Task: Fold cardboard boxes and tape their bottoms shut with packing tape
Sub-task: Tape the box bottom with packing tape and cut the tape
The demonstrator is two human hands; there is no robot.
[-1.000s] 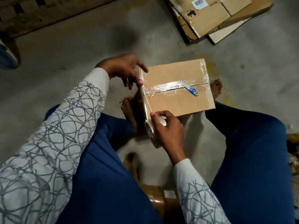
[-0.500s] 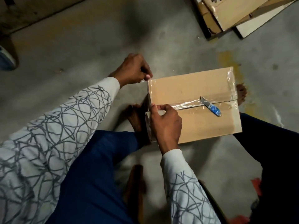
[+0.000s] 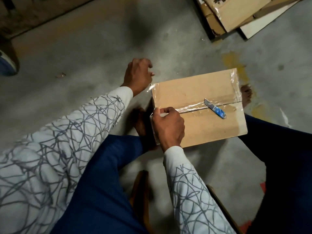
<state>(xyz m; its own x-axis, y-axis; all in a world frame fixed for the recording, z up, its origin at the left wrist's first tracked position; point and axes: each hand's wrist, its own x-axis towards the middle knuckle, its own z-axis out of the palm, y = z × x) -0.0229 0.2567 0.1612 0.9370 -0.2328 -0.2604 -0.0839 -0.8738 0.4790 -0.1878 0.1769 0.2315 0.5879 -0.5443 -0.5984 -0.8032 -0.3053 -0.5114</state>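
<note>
Since half a second back: left hand (image 3: 137,74) lifted off the box's far left corner, now just clear of it, fingers loosely curled, gripping nothing visible; tape strip formerly pinched there now lying along the left edge. Right hand (image 3: 168,127) unchanged in place, closed around the tape roll (image 3: 154,127) at the left edge of the box, thumb and fingers over the roll's top, roll mostly hidden behind the hand. Cardboard box (image 3: 199,107), brown, resting on the concrete floor (image 3: 84,56) between the blue-trousered legs, closed flaps upward. Clear packing tape (image 3: 190,108) along the centre seam, also down the right edge and the left edge. Blue-handled utility knife (image 3: 215,110) lying loose on top, across the seam, blade pointing up-left. Flattened cardboard stack (image 3: 236,16) at top right, well apart from the box. Patterned white sleeves (image 3: 50,149) on both arms.
</note>
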